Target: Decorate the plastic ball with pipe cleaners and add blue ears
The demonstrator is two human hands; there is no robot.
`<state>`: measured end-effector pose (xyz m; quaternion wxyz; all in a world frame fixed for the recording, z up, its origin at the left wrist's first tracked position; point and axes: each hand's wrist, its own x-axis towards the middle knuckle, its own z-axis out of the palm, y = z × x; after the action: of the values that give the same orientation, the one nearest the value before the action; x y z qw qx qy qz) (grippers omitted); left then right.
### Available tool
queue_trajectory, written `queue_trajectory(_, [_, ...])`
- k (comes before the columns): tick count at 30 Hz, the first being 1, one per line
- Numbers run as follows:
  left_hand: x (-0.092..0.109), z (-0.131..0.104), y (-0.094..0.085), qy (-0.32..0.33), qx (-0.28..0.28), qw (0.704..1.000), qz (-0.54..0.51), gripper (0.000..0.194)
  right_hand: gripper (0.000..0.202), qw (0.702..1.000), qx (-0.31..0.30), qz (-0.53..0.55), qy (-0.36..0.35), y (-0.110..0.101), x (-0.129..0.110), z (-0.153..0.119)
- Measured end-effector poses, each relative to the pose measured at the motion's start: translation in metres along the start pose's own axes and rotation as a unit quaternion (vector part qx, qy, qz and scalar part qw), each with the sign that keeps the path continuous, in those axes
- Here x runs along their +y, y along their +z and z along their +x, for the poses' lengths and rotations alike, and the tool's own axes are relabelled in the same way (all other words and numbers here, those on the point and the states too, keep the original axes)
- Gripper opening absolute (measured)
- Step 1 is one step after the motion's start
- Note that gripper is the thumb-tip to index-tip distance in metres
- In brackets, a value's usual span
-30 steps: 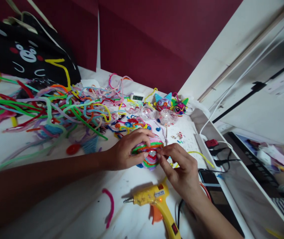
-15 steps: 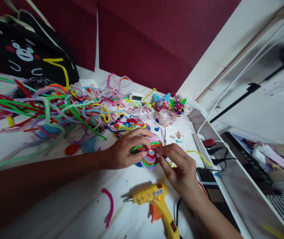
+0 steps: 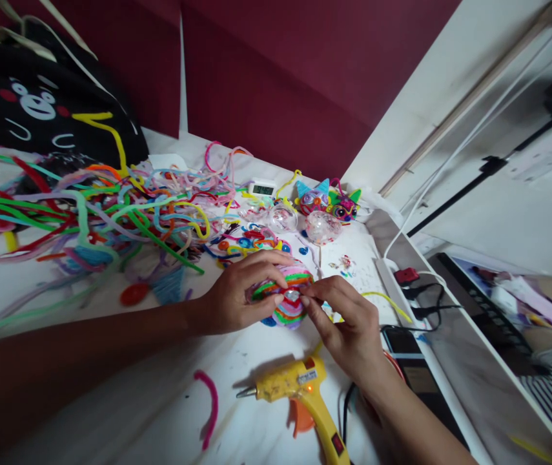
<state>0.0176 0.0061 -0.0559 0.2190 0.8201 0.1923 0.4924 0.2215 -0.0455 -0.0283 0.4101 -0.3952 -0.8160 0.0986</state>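
Note:
Between my hands is a rounded craft piece [image 3: 291, 314] covered in striped pipe cleaners of pink, green, orange, red and purple. A shiny clear gem [image 3: 292, 294] sits at its middle. My left hand [image 3: 246, 290] is closed around the piece's left side, its thumb beside the gem. My right hand [image 3: 346, 313] pinches at the piece's right edge; what lies between thumb and fingertip is too small to make out. Below them a yellow hot glue gun [image 3: 290, 380] lies on its side with an orange light lit. A curved magenta pipe cleaner [image 3: 212, 407] rests left of its nozzle.
A tangle of pipe cleaners [image 3: 111, 206] spreads across the left, before a black bag [image 3: 38, 103]. At the back stand a small digital clock [image 3: 262, 188], clear plastic domes [image 3: 323, 227] and two decorated animal heads [image 3: 313, 199]. A phone [image 3: 404, 342] lies at right.
The view has shifted slightly. Both hands stay on the striped piece in nearly the same pose, and the glue gun has not moved on the table.

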Motion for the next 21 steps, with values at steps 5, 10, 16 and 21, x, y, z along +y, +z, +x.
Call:
queue_trajectory(5, [-0.0001,-0.0020,0.0004,0.010,0.009,1.000,-0.005,0.015,0.019,1.000,0.001,0.002,0.001,0.0003,0.0000,-0.0009])
queue_trajectory(10, [-0.0022,-0.0028,0.0015,0.017,0.009,1.000,-0.005,0.015,0.020,1.000,-0.003,0.013,0.008,-0.0003,-0.0023,0.0001])
queue_trajectory(16, [-0.0017,-0.0033,0.0020,0.006,0.011,1.000,-0.001,0.013,0.018,0.999,-0.022,0.028,0.018,-0.0032,-0.0006,0.0047])
queue_trajectory(21, [-0.0003,-0.0029,0.0028,-0.006,0.016,1.000,0.005,0.011,0.020,0.999,-0.020,0.037,0.016,-0.0026,0.0027,0.0065])
